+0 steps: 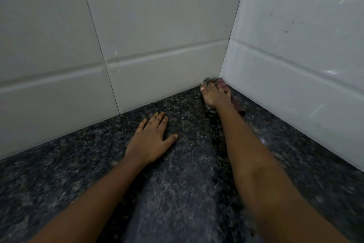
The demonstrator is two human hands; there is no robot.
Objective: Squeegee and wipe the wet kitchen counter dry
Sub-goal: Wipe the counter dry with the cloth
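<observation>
Cloth (pixel 237 105), dark red with a grey part, sits in the far right corner of the speckled dark counter (pixel 177 183), tight against the 2 white tiled walls (pixel 157 26). The right hand (pixel 215 97) lies on top of it, fingers stretched out and pressing down. The left hand (pixel 151 140) rests flat on the counter near the back edge, fingers straight and slightly spread, holding nothing.

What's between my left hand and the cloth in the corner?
Only bare speckled counter lies between the left hand and the cloth under the right hand, seen in the head view.
</observation>
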